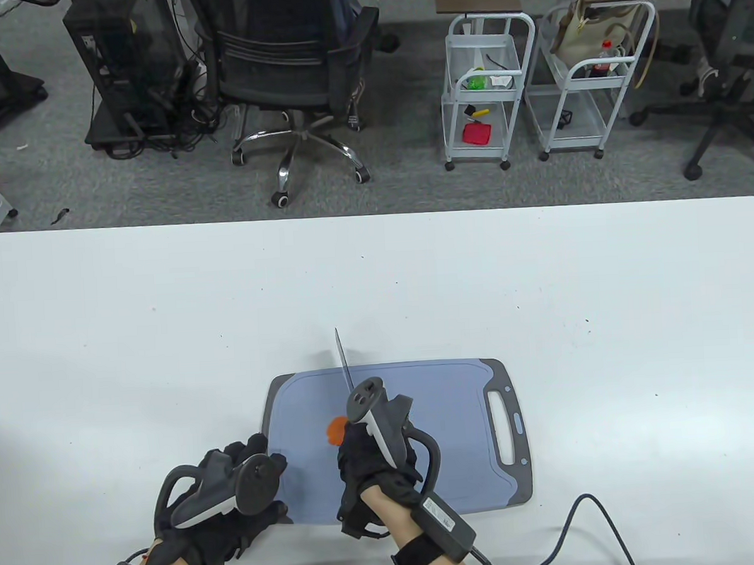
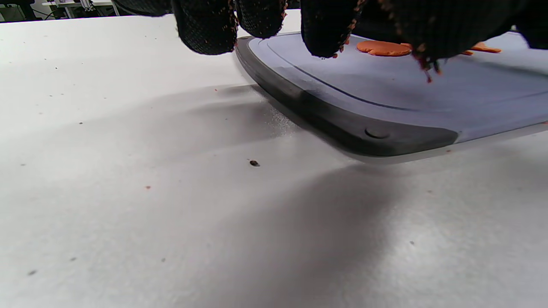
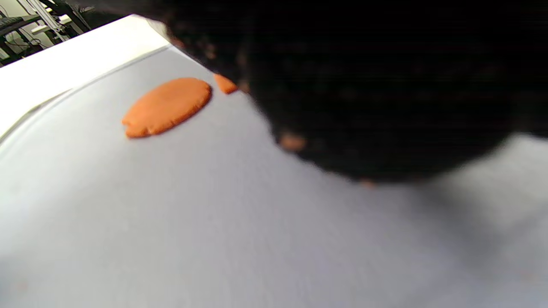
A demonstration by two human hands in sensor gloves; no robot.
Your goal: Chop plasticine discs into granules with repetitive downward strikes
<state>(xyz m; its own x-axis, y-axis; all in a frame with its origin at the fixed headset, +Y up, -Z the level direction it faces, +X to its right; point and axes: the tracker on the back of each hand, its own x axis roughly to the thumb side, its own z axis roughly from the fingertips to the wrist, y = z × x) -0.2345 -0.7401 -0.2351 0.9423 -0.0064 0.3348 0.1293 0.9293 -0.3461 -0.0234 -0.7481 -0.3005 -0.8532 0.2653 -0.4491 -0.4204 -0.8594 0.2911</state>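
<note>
On the near half of the bench point(image 1: 163, 294), close to its front edge, lies the board point(image 1: 447, 418), handle slot at its right end. The disc point(image 3: 167, 105) sits on the board's left half, flat and nearly whole, with a small cut-off piece point(image 3: 225, 83) just beside it; the table view shows only an orange sliver point(image 1: 336, 429) of it left of the right hand.

The right hand point(image 1: 368, 466) is closed around the knife handle, which the glove hides. The blade point(image 1: 344, 359) rises from the fist, tilted away toward the bench's far edge, its tip beyond the board's far edge. The blade is raised clear of the disc, so this reads as the top of a stroke.

The left hand point(image 1: 236, 492) rests at the board's near-left corner; its fingertips point(image 2: 325, 30) curl over the board's dark rim, flecked with orange crumbs. Whether they press down or only touch cannot be told.

Procedure for the step in hand:
1. Keep the left hand on the corner, well apart from the disc, to stop the board sliding.
2. Bring the blade straight down across the disc, edge parallel to the board.
3. Lift fully clear before each shift; plasticine likely clings to steel.
4. Cut strips first, then cross-cut them.

Little of the task appears done.
</note>
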